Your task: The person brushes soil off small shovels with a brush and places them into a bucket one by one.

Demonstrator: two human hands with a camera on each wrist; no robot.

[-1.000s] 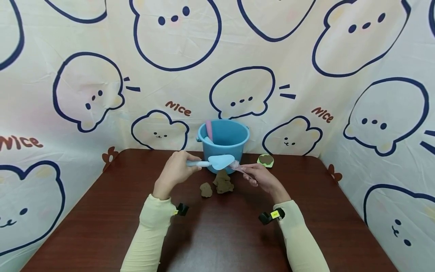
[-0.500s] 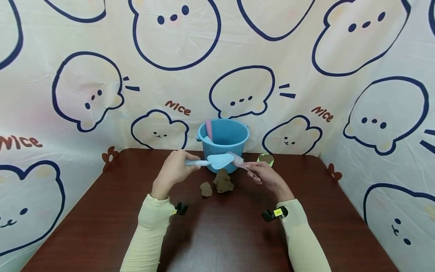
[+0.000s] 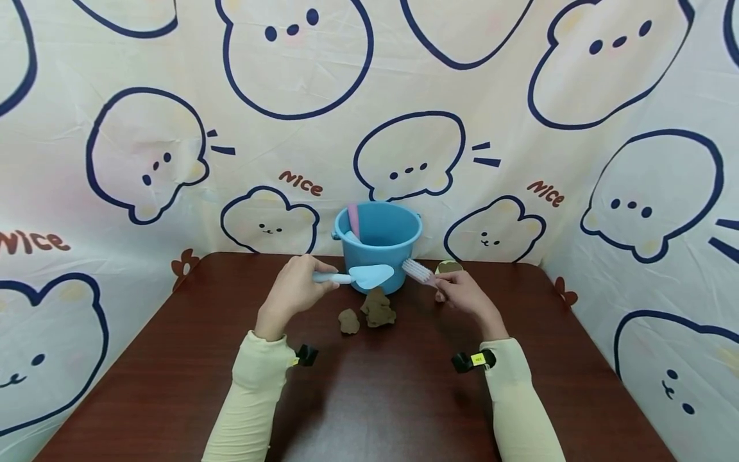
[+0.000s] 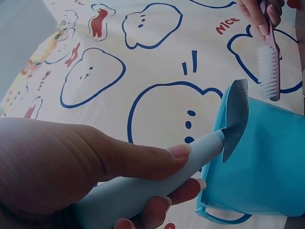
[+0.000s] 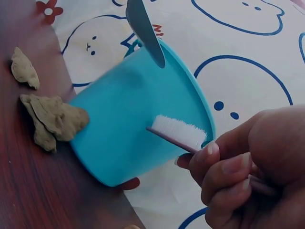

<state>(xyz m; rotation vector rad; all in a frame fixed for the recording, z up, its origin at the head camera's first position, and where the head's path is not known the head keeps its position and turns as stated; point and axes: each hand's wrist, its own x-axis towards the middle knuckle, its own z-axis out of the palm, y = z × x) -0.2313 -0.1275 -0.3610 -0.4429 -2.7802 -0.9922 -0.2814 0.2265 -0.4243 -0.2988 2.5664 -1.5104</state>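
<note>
My left hand (image 3: 297, 290) grips a light-blue toy shovel (image 3: 372, 276) by its handle, the blade pointing right in front of the bucket. In the left wrist view the thumb lies along the top of the shovel handle (image 4: 143, 193). My right hand (image 3: 467, 298) pinches a small pink brush (image 3: 419, 272) with white bristles (image 5: 178, 130). Shovel and brush are apart, both held above the table. Below them sit a larger lump of brown sand or clay (image 3: 378, 309) and a smaller lump (image 3: 349, 321).
A blue bucket (image 3: 375, 256) stands at the table's back edge with a pink-handled tool (image 3: 353, 220) inside. A small green container (image 3: 449, 265) lies right of it, partly behind my right hand. A patterned cloth (image 3: 323, 147) hangs behind the brown table (image 3: 369, 398).
My right hand has moved right with the brush, drawing its bristles away from the shovel blade. The left hand has stayed nearly in place with the shovel.
</note>
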